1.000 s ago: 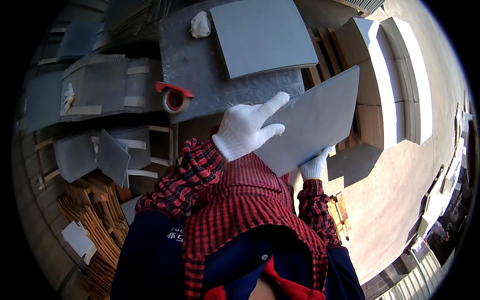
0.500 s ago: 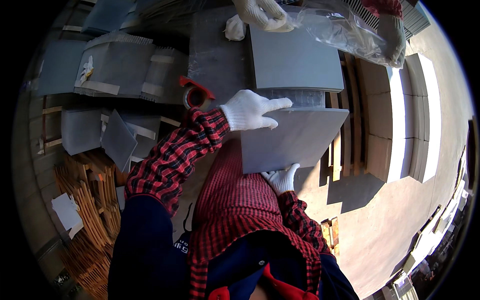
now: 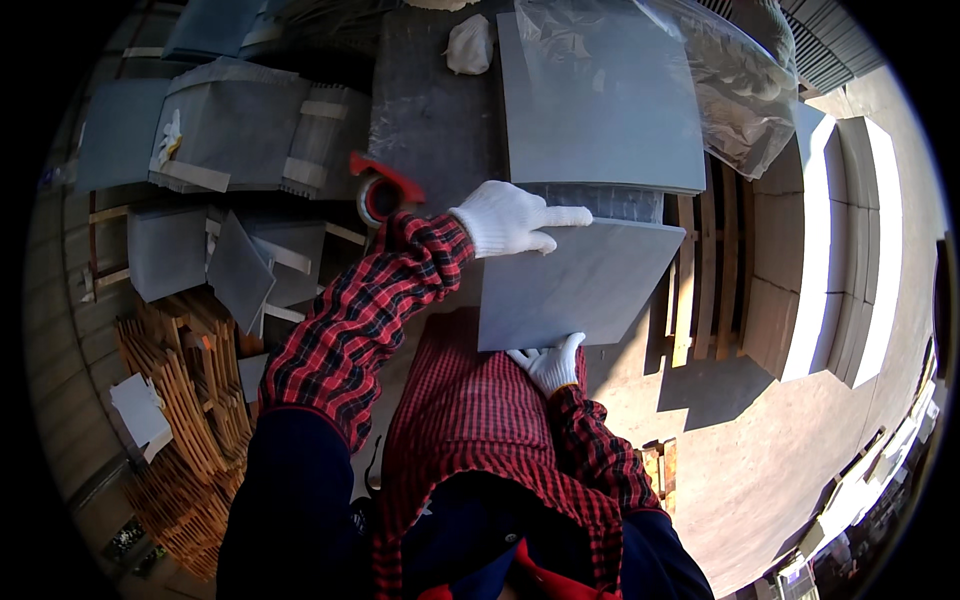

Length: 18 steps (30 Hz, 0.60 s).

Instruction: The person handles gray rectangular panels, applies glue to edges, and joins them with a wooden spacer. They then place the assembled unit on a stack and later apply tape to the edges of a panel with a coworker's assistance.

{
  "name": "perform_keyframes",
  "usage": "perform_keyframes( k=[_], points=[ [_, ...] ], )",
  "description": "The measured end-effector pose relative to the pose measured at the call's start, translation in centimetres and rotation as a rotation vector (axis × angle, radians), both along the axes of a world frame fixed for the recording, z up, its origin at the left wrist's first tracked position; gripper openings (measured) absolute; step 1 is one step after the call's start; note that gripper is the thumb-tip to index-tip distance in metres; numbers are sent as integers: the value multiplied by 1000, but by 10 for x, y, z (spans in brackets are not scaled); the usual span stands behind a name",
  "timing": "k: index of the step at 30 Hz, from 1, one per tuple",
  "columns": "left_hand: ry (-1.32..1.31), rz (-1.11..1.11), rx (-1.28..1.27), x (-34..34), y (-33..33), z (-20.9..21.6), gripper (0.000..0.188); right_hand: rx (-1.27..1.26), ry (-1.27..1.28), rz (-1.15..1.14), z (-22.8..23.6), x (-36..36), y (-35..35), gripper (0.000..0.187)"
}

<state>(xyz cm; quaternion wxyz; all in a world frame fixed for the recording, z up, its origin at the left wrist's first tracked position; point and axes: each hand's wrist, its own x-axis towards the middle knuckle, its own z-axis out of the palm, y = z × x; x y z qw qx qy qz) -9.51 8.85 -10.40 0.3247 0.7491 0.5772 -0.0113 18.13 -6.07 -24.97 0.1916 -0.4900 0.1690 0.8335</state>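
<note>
A flat grey tile (image 3: pixel 570 285) is tilted in front of me, held between my two white-gloved hands. My left hand (image 3: pixel 510 220) grips its far edge near the left corner, index finger stretched along that edge. At the near edge, my right hand (image 3: pixel 550 365) holds it from below, fingers partly hidden. Just beyond lies a stack of similar grey tiles (image 3: pixel 605 135). Clear plastic film (image 3: pixel 735 95) covers its far right part and hangs over the side. To the left of my left hand is a red tape dispenser (image 3: pixel 385 190) with a roll of tape.
A co-worker's gloved hand (image 3: pixel 770 30) shows at the far right, partly behind the film. Beside the stack, a crumpled white bundle (image 3: pixel 470 45) lies on a dark surface. Wooden pallet slats (image 3: pixel 685 280) and pale stacked blocks (image 3: pixel 780 270) stand right; more grey stacks (image 3: pixel 235 115) and wooden racks (image 3: pixel 185 390) left.
The clear film has come down over the far part of the stack. The co-worker's hands have moved away toward the far edge. My grip on the tile stays; the tile has shifted slightly left.
</note>
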Motion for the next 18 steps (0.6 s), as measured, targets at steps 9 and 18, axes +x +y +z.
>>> perform_keyframes(
  k=[9, 18],
  points=[
    [179, 89, -234, 15, 22, -7, 62, 30, -33, -46, -7, 7, -8, 111],
    [-24, 174, 148, 5, -11, -43, 43, 12, -71, -76, -9, 10, -12, 115]
  ],
)
